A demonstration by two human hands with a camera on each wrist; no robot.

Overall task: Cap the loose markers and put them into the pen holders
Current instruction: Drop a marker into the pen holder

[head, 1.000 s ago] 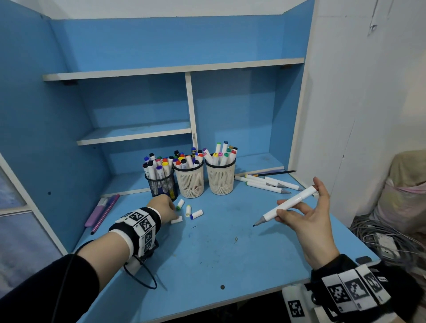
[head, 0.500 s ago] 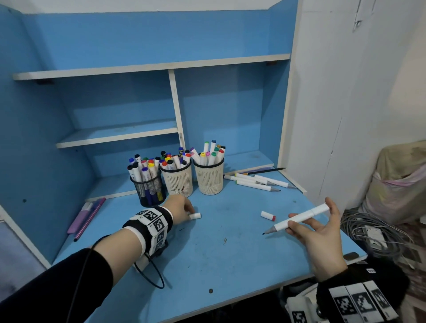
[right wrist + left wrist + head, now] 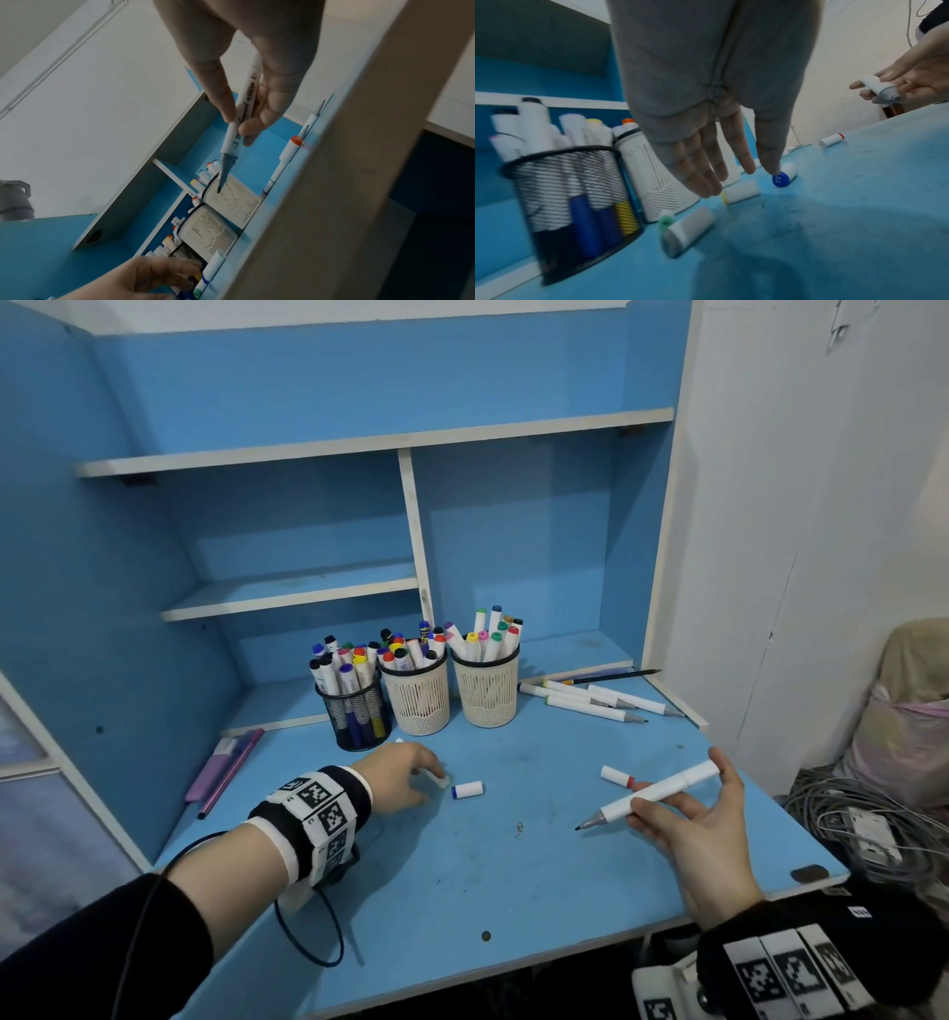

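Fingers (image 3: 700, 178) of the left hand (image 3: 405, 775) reach down straight and loosely spread over the scuffed blue desk (image 3: 513, 875), gripping nothing; the thumb tip touches the blue-ended cap (image 3: 784, 176), a short white cylinder lying on its side. Beside those fingertips lie more stubby plastic caps: a yellow-ended one (image 3: 740, 191), a green-ended one (image 3: 666, 220) and a grey-ended one (image 3: 686, 233). Behind the hand stand three cylindrical holders packed with capped markers: a black wire-mesh cup (image 3: 354, 713) on the left, then two cream perforated cups (image 3: 417, 698) (image 3: 487, 693). Further right, a red-ended cap (image 3: 616, 775) lies alone on the desk, and three uncapped white markers (image 3: 590, 703) rest flat near the back corner, next to a thin dark pencil (image 3: 616, 676). On the right, the right hand (image 3: 703, 824) is held palm up above the desk, thumb and curled fingers pinching the smooth white barrel of the uncapped marker (image 3: 652, 793), whose grey tapered nib points left toward the caps.
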